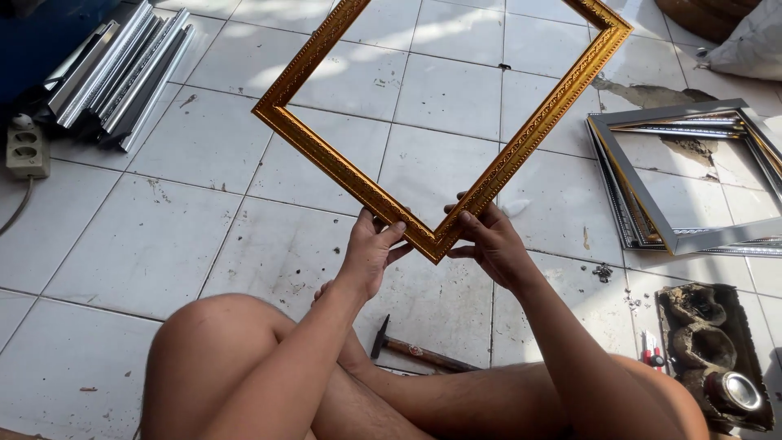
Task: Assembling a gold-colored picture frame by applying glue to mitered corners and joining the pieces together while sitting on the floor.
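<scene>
Both hands grip the gold picture frame (444, 122) at its lowest corner, left hand (371, 253) and right hand (489, 244) clamped on either side, holding it up tilted above the tiled floor (147, 236). Below, a hammer (419, 352) lies between the legs; stacked frames (684, 179) lie to the right.

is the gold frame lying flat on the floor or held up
Held up. Both hands, left hand and right hand, grip the gold frame at its lowest corner, above the tiled floor.

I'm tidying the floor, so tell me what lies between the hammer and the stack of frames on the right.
In the head view, only bare white tile with small dark debris lies between the hammer and the stack of frames.
</scene>
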